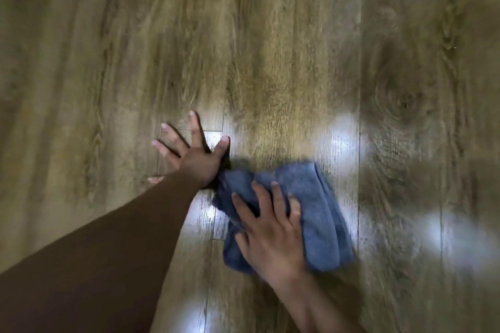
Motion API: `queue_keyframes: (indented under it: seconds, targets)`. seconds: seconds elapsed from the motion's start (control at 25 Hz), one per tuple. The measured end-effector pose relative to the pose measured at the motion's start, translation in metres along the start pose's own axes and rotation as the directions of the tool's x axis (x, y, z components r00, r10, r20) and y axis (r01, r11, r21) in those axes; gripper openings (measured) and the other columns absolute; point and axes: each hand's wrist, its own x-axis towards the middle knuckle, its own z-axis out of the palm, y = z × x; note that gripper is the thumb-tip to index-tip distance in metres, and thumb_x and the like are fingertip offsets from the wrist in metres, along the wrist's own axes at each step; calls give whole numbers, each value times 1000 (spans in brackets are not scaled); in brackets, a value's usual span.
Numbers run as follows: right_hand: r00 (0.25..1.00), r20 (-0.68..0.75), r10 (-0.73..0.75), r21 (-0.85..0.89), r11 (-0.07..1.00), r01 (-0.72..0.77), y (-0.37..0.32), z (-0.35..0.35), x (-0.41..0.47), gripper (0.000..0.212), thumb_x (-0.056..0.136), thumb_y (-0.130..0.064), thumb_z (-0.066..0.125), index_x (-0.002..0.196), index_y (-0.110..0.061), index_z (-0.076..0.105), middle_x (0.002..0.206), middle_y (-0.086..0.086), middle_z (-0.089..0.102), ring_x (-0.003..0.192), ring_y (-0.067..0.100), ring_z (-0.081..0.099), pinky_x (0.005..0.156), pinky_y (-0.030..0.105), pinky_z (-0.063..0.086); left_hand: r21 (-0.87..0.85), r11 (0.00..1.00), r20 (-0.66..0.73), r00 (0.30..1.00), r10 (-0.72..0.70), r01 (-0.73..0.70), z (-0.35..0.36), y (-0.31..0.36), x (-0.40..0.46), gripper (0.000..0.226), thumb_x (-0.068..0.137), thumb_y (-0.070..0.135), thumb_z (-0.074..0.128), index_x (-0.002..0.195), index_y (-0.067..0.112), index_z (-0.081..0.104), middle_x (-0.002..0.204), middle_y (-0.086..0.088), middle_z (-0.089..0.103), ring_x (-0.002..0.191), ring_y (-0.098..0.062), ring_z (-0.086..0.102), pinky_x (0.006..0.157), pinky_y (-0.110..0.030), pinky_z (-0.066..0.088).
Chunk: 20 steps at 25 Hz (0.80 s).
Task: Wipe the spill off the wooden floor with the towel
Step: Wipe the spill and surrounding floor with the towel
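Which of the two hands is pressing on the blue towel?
The right hand, fingers spread on top of the folded towel. The left hand lies flat on the bare wooden floor beside it.

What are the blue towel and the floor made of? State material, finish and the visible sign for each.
Towel: soft fabric, probably terry or microfibre, matte blue-grey; it folds and bunches under the right hand, edges fuzzy. Motion blur hides the weave.
Floor: wood-look planks, either laminate or sealed wood, with a semi-gloss finish; grain, a knot, plank seams and bright light reflections show.
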Motion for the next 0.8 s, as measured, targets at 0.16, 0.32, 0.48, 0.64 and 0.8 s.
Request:
queue_keyframes:
  seconds: [0.16,0.32,0.48,0.64,0.8]
  targets:
    - [1000,-2,-17,-10,1000,17,20,-1,-15,59,72,-47,53,128,-33,65,137,6,48,128,36,42,103,55,27,-2,1000,16,1000,2,-2,0,-5,2,82,77,94,33,103,81,-43,154,7,-51,142,-36,-45,106,-83,-8]
    - [996,-53,71,3,997,-71,30,-5,42,59,78,-48,47,133,-31,56,136,10,43,124,39,41,99,58,29,-3,1000,18,1000,-4,4,1,1,1,84,79,93,31,124,76,-38,152,9,-52,142,-32,-47,97,-89,-11]
    - [959,-138,249,2,968,-251,39,-16,136,57,80,-46,50,135,-30,56,131,12,45,117,36,37,100,59,27,25,999,16,1000,-25,25,3,3,-3,84,84,89,32,135,70,-33,151,9,-54,142,-31,-46,93,-90,-9]
    - [936,-157,314,7,948,-317,45,-19,203,55,83,-48,48,136,-33,53,129,14,46,118,36,35,106,62,22,-33,999,32,999,0,1,4,0,3,78,85,88,26,128,73,-37,140,13,-63,138,-30,-51,80,-87,-20]
    - [951,-181,252,-63,962,-267,33,-14,178,53,85,-47,48,136,-34,53,132,12,47,119,36,39,106,56,23,-128,992,4,1000,-17,17,9,3,8,63,88,84,12,140,71,-20,160,10,-42,143,-35,-45,99,-82,-19]
